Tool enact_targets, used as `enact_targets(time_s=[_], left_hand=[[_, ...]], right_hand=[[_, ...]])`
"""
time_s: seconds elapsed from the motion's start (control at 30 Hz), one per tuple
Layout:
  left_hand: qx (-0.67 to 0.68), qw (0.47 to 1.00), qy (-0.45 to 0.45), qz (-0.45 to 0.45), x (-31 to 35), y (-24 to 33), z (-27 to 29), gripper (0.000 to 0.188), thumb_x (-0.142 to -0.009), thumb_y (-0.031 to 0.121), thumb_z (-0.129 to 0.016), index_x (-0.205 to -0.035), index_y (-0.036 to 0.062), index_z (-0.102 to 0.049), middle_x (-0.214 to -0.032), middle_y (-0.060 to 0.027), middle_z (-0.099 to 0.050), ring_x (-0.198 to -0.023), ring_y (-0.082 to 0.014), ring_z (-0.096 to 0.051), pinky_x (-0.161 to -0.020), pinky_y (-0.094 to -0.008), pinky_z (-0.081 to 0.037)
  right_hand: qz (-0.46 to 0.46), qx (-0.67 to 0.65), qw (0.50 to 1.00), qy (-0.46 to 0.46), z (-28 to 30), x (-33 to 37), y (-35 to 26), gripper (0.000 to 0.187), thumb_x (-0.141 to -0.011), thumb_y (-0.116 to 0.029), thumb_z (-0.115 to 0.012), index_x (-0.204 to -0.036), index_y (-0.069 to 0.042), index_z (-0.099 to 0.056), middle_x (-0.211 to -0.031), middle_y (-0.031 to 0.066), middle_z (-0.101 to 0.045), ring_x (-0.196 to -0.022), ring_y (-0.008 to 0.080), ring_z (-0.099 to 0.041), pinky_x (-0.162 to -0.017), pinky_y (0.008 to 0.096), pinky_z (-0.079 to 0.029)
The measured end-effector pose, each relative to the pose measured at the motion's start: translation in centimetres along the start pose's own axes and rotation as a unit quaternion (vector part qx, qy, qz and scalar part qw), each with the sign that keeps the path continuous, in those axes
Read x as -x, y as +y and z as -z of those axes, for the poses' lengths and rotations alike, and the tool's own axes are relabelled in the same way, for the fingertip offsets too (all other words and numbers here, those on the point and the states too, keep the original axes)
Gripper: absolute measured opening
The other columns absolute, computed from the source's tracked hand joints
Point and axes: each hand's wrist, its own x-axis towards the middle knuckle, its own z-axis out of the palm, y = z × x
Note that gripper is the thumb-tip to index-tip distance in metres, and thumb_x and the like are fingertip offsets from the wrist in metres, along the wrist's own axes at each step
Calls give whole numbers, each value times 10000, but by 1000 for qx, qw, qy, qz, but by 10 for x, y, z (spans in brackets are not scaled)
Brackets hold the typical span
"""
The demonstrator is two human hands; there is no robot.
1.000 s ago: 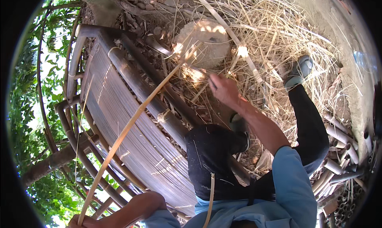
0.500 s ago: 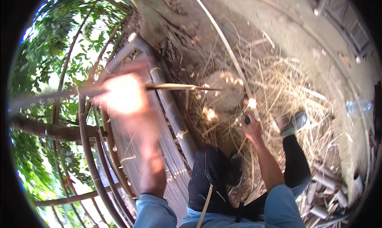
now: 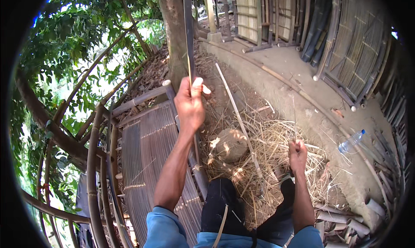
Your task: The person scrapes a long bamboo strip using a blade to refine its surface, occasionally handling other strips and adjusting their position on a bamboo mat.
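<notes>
My left hand (image 3: 189, 105) is raised in front of me, closed around a long bamboo strip (image 3: 188, 27). The strip stands nearly upright, dark on one face with a pale edge, and its top runs out of the picture. Lower and to the right, my right hand (image 3: 298, 155) grips a knife (image 3: 295, 124) whose thin blade points up; the fingers cover its handle. Both hands are well apart, and the blade does not touch the strip. Beneath them a rounded, stone-like block (image 3: 230, 145) sits on the ground.
A slatted bamboo bench (image 3: 155, 140) stands at my left beside a railing (image 3: 93, 170). Pale shavings (image 3: 276, 137) cover the ground, with a long pole (image 3: 235, 105) lying across. A plastic bottle (image 3: 351, 141) and cut bamboo pieces (image 3: 341, 217) lie at right. Bamboo panels (image 3: 356, 44) lean beyond.
My left hand has swung right and turned the strip from level to upright. My right hand has moved right, away from the block, with the knife now pointing up. The view has tilted upward.
</notes>
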Motion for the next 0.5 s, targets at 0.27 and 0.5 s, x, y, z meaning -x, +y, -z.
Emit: enact_targets(time_s=[0.27, 0.5], left_hand=[[-49, 990, -44, 127, 61, 89, 29, 217, -1010, 182, -654, -1133, 19, -728, -724, 68, -560, -630, -17, -473, -552, -205, -317], [48, 959, -129, 248, 142, 67, 32, 179, -990, 99, -660, -1136, 13, -718, -739, 82, -586, -600, 10, -441, -515, -193, -328]], right_hand=[[24, -39, 997, -64, -30, 36, -104, 334, -1005, -222, -638, -740, -100, -473, -644, -10, -472, -611, 91, -425, -561, 277, -365], [98, 151, 979, -95, -40, 58, -134, 480, -1012, -474, -574, -900, -17, -671, -641, 54, -541, -607, 149, -477, -569, 346, -409]])
